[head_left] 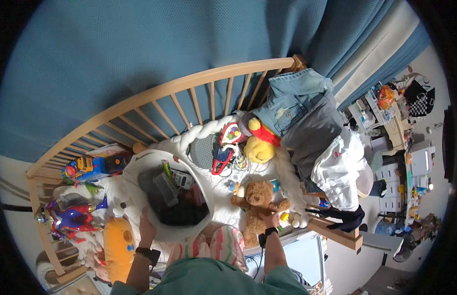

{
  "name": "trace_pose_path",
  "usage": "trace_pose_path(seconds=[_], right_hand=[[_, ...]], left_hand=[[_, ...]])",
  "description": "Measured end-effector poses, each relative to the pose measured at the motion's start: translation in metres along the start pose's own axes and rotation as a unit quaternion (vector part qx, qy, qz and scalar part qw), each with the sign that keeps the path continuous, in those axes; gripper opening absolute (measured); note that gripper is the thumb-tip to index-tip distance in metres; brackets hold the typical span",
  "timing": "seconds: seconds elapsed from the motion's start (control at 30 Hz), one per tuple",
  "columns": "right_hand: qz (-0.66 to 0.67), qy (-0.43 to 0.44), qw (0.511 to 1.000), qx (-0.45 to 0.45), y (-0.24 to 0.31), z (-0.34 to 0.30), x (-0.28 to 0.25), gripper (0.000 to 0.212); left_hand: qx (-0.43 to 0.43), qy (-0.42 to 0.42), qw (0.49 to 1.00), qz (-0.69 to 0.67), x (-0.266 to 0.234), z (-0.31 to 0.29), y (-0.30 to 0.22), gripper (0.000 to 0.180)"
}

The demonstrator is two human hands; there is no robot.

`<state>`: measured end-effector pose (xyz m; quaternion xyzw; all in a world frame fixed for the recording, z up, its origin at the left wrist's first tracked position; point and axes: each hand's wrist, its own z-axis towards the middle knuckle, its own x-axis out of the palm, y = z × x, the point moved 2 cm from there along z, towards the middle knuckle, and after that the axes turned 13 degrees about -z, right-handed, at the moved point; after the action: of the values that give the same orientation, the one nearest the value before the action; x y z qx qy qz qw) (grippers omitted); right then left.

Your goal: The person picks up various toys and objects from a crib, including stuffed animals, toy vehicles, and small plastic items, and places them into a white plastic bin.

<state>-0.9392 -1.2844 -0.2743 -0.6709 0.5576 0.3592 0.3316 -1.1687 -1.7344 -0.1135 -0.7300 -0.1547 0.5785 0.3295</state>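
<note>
A white soft-sided basket (135, 172) stands tilted on the white bedding inside a wooden crib. Inside it are a clear plastic box (165, 189), a white device with a small screen (182, 179) and dark items that I cannot make out. My left hand (147, 229) rests against the basket's near left wall, fingers stretched upward; some of them are partly hidden. To the right, a brown teddy bear (258, 195) lies face up. My right hand (270, 221) has its fingers closed on the bear's right side, near its arm.
Beyond the basket lie a yellow-and-red plush (260, 147) and a red-trimmed toy (222, 160) with cables. An orange plush (118, 243) and a shiny robot figure (73, 216) sit at left. Clothes (307, 118) hang over the right end; wooden rails (189, 81) bound the far side.
</note>
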Motion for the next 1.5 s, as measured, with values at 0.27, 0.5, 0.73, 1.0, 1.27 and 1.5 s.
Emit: trace_pose_path(seconds=[0.27, 0.5, 0.73, 1.0, 1.27, 1.5], right_hand=[[-0.192, 0.142, 0.951, -0.194, 0.0, -0.025, 0.057, 0.047], [-0.295, 0.134, 0.888, -0.327, -0.092, -0.053, 0.067, 0.044], [-0.14, 0.071, 0.919, -0.362, -0.076, -0.06, 0.03, 0.038], [-0.032, 0.1, 0.932, -0.348, 0.006, -0.061, -0.016, 0.039], [0.076, 0.026, 0.937, -0.34, 0.027, -0.046, -0.058, 0.039], [0.142, 0.02, 0.927, -0.346, 0.058, -0.072, -0.117, 0.035]], left_hand=[[-0.156, 0.017, 0.987, 0.02, 0.007, 0.001, -0.005, 0.065], [-0.111, 0.008, 0.994, 0.024, 0.018, 0.005, 0.004, 0.067], [-0.118, 0.028, 0.992, 0.014, 0.022, 0.01, -0.001, 0.068], [-0.066, 0.002, 0.998, 0.0, 0.025, 0.004, 0.015, 0.078], [-0.114, -0.025, 0.993, 0.011, 0.026, 0.003, 0.013, 0.079], [-0.163, -0.017, 0.986, -0.029, 0.025, 0.006, -0.003, 0.071]])
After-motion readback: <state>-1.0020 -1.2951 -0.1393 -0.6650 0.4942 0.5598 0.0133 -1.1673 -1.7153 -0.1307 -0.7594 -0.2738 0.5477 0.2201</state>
